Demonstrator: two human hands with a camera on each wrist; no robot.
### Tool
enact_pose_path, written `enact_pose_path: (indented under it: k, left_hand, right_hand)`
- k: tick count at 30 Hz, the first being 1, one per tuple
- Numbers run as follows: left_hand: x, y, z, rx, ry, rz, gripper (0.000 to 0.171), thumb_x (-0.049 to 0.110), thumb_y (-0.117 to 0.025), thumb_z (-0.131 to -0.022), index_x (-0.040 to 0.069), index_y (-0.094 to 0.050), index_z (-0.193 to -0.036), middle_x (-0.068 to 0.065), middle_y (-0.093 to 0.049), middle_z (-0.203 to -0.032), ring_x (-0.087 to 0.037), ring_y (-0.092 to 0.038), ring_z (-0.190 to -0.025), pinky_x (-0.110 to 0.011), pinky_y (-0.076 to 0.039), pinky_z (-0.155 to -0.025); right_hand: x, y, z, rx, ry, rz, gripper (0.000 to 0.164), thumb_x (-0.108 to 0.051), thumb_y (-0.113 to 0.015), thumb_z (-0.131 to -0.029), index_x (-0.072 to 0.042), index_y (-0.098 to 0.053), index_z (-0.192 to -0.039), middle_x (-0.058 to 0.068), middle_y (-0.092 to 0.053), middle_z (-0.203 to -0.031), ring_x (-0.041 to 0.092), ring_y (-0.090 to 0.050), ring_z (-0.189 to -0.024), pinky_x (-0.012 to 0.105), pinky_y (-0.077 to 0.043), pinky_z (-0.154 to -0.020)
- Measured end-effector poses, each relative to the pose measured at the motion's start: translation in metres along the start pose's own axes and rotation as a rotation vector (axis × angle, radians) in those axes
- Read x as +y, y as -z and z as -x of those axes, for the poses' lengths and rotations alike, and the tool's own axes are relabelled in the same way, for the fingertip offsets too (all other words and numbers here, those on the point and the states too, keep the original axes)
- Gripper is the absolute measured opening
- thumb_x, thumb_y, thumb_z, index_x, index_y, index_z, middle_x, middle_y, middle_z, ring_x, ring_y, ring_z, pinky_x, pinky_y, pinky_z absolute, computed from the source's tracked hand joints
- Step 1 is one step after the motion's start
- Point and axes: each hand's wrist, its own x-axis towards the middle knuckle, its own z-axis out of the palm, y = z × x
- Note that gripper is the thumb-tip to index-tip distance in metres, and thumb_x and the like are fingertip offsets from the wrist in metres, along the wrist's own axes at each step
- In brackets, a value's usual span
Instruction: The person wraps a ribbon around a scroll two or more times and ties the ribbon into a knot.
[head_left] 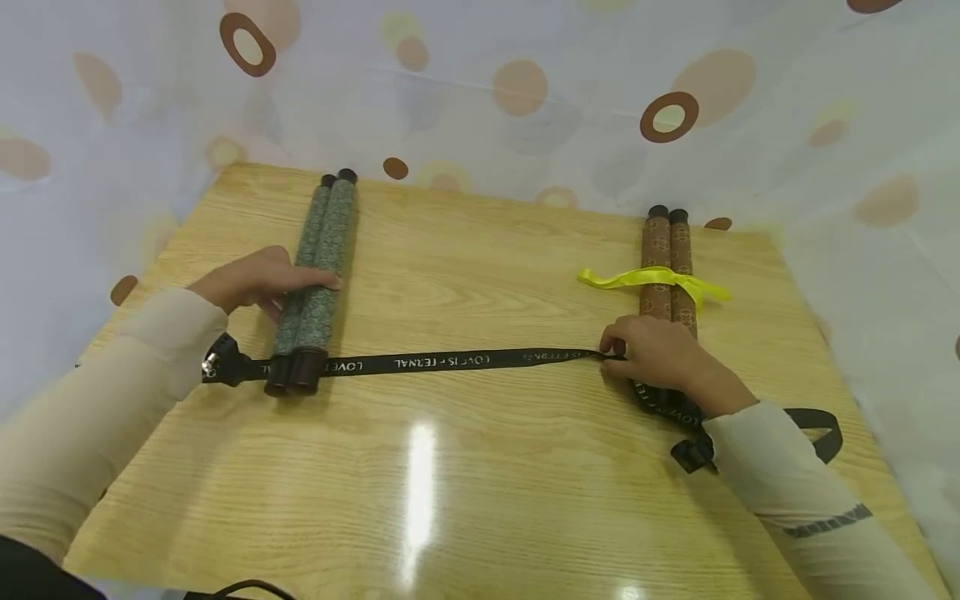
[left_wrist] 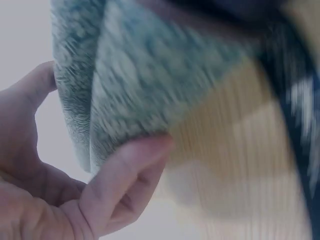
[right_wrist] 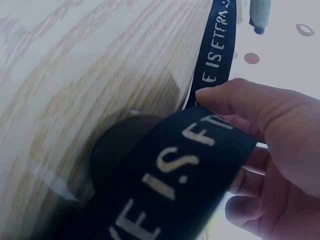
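Observation:
My left hand [head_left: 262, 279] grips a pair of green patterned rolls [head_left: 326, 258] with dark end caps, lying side by side; in the left wrist view, thumb and fingers are on either side of the green rolls [left_wrist: 135, 75]. A black ribbon [head_left: 442, 360] printed with pale letters passes beneath their near ends and stretches across the table. At its right part, my right hand [head_left: 660, 354] pinches the ribbon. The right wrist view shows the ribbon [right_wrist: 175, 160] folding over by the thumb. Brown patterned rolls [head_left: 657, 242], tied with a yellow ribbon [head_left: 637, 277], lie under and beyond this hand.
The wooden table [head_left: 480, 500] reaches back to a white cloth [head_left: 450, 108] with brown and yellow spots. A loop of black ribbon [head_left: 828, 429] lies right of my right forearm. A dark cable [head_left: 251, 586] shows at the near edge.

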Motion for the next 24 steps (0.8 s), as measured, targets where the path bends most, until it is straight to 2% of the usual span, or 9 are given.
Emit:
enact_pose_path:
  k: [3, 6, 8, 11, 14, 16, 18, 19, 24]
  left_hand:
    - [0.025, -0.032, 0.011, -0.097, -0.063, 0.093, 0.058, 0.056, -0.061, -0.082, -0.001, -0.052, -0.086, -0.005, -0.053, -0.07, -0.011, -0.057, -0.056, -0.033, -0.059, -0.057]
    - [0.048, -0.069, 0.022, -0.179, -0.124, 0.148, 0.057, 0.054, -0.061, -0.083, -0.003, -0.059, -0.086, -0.01, -0.06, -0.08, -0.014, -0.061, -0.063, -0.031, -0.058, -0.054]
    - [0.061, -0.093, 0.026, -0.211, -0.153, 0.165, 0.049, 0.052, -0.063, -0.082, 0.004, -0.055, -0.073, -0.005, -0.055, -0.069, -0.011, -0.055, -0.056, -0.028, -0.056, -0.049]
    - [0.072, -0.125, 0.03, -0.215, -0.187, 0.168, 0.047, 0.051, -0.065, -0.081, 0.007, -0.054, -0.067, -0.003, -0.055, -0.06, -0.01, -0.051, -0.048, -0.025, -0.052, -0.042]
    - [0.077, -0.149, 0.029, -0.126, -0.204, 0.116, 0.064, 0.054, -0.067, -0.077, -0.006, -0.057, -0.097, -0.011, -0.063, -0.079, -0.016, -0.06, -0.062, -0.029, -0.054, -0.05]
    - [0.079, -0.162, 0.027, -0.041, -0.207, 0.051, 0.091, 0.059, -0.068, -0.072, -0.013, -0.043, -0.123, -0.019, -0.062, -0.097, -0.022, -0.062, -0.076, -0.033, -0.055, -0.059]
    - [0.08, -0.171, 0.025, 0.045, -0.189, -0.018, 0.11, 0.065, -0.068, -0.066, -0.01, -0.025, -0.134, -0.022, -0.058, -0.107, -0.026, -0.061, -0.086, -0.036, -0.054, -0.067]
    - [0.081, -0.175, 0.024, 0.081, -0.183, -0.053, 0.117, 0.068, -0.068, -0.064, -0.008, -0.018, -0.137, -0.022, -0.056, -0.109, -0.027, -0.06, -0.087, -0.036, -0.053, -0.069]
    - [0.082, -0.186, 0.021, 0.168, -0.209, -0.086, 0.111, 0.07, -0.07, -0.06, -0.003, -0.024, -0.129, -0.019, -0.059, -0.095, -0.027, -0.062, -0.073, -0.037, -0.054, -0.059]
  right_hand:
    - [0.001, 0.0, -0.001, -0.001, -0.003, -0.006, 0.022, -0.029, -0.071, -0.082, -0.015, -0.069, -0.098, -0.002, -0.065, -0.084, 0.012, -0.059, -0.069, 0.037, -0.05, -0.052]
    - [0.001, -0.002, -0.002, 0.005, 0.0, -0.015, 0.024, -0.029, -0.07, -0.082, -0.014, -0.069, -0.1, -0.002, -0.065, -0.084, 0.012, -0.058, -0.068, 0.037, -0.05, -0.052]
    - [0.001, -0.004, -0.002, 0.009, 0.004, -0.021, 0.024, -0.029, -0.07, -0.083, -0.013, -0.069, -0.101, -0.001, -0.065, -0.083, 0.011, -0.058, -0.067, 0.036, -0.05, -0.053]
    - [0.001, -0.006, -0.002, 0.007, 0.007, -0.023, 0.025, -0.03, -0.07, -0.083, -0.013, -0.068, -0.102, -0.001, -0.065, -0.084, 0.011, -0.058, -0.067, 0.037, -0.051, -0.055]
    - [0.001, -0.007, -0.003, 0.014, 0.011, -0.022, 0.025, -0.03, -0.069, -0.083, -0.014, -0.068, -0.102, -0.001, -0.064, -0.084, 0.011, -0.057, -0.068, 0.038, -0.05, -0.055]
    - [0.0, -0.008, -0.004, 0.021, 0.012, -0.02, 0.025, -0.03, -0.069, -0.083, -0.014, -0.068, -0.102, -0.001, -0.064, -0.085, 0.012, -0.057, -0.068, 0.038, -0.05, -0.055]
    - [-0.001, -0.009, -0.005, 0.024, 0.014, -0.018, 0.025, -0.03, -0.069, -0.083, -0.013, -0.068, -0.102, -0.001, -0.064, -0.085, 0.012, -0.058, -0.069, 0.038, -0.05, -0.056]
    - [-0.002, -0.01, -0.005, 0.024, 0.016, -0.016, 0.025, -0.03, -0.069, -0.083, -0.013, -0.068, -0.102, -0.001, -0.064, -0.085, 0.012, -0.058, -0.069, 0.039, -0.05, -0.056]
    - [-0.005, -0.01, -0.004, 0.028, 0.009, -0.017, 0.025, -0.029, -0.069, -0.083, -0.012, -0.068, -0.101, 0.0, -0.064, -0.084, 0.013, -0.057, -0.068, 0.039, -0.05, -0.056]
